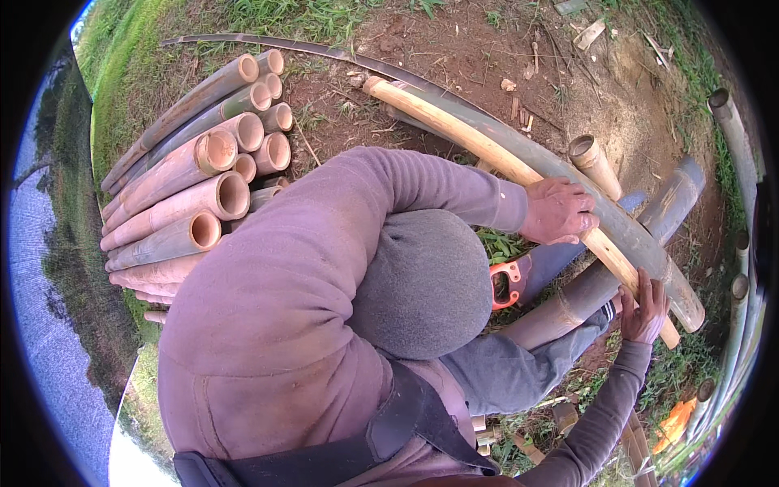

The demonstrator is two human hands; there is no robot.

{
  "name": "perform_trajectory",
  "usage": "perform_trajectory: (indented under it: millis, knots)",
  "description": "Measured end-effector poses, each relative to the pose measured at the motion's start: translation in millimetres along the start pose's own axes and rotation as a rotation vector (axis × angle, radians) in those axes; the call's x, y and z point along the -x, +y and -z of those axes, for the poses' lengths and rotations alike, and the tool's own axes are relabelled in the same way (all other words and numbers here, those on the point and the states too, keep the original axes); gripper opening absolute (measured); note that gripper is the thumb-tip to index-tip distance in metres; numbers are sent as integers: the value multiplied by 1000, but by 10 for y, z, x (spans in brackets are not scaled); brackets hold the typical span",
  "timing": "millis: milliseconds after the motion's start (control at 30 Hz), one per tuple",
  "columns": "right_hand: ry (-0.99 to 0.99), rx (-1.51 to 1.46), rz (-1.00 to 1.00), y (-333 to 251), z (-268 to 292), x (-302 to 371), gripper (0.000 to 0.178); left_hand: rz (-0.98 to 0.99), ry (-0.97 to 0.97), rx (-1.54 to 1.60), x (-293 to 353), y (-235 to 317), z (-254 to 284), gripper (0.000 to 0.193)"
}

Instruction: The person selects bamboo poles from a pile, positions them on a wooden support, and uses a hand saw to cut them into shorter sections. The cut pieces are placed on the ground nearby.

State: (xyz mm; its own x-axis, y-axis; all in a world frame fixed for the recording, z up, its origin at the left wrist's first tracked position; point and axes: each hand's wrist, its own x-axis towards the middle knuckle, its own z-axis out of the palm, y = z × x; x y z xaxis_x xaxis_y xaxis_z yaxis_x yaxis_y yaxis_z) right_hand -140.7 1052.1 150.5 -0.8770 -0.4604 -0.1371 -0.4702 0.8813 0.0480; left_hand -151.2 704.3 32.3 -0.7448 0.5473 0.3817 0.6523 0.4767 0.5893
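Note:
A long, pale split bamboo strip (464,128) runs slantwise along a thick grey-green bamboo pole (649,243). My left hand (560,211) comes in from the left and is closed over the middle of the strip, its fingers bent. Near the strip's right end, my right hand (646,308) grips it with the thumb and fingers at its edges. Below the left hand, a handsaw with an orange handle (506,284) rests beside my leg. Another thick bamboo pole (568,304) crosses underneath, partly hidden by my legs. A rounded grey cloth shape (418,284) covers part of the middle.
Cut bamboo poles (182,174) are stacked at the left. A short bamboo piece (595,166) stands beyond the thick pole. A thin dark curved strip (324,50) lies across the soil behind. More poles (734,138) line the right rim, near an orange scrap (675,424).

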Motion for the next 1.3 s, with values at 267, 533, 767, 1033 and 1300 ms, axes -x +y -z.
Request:
perform_trajectory:
  millis: [267,533,767,1033,1300]
  knots:
    - [153,1,82,184,-187,-282,61,50,59,-27,-98,-39,-45,41]
    - [292,81,-31,-49,-112,-279,59,-9,139,-92,-175,-62,-59,49]
    - [148,-344,-96,-1585,-1017,716,32,-66,134,-124,-206,-100,-156,51]
    - [-454,-253,-207,-2467,-1890,683,22,-142,28,-399,-305,9,7,50]
    - [-553,-481,-218,-2586,-1687,732,36,-85,-67,-499,-348,118,4,51]
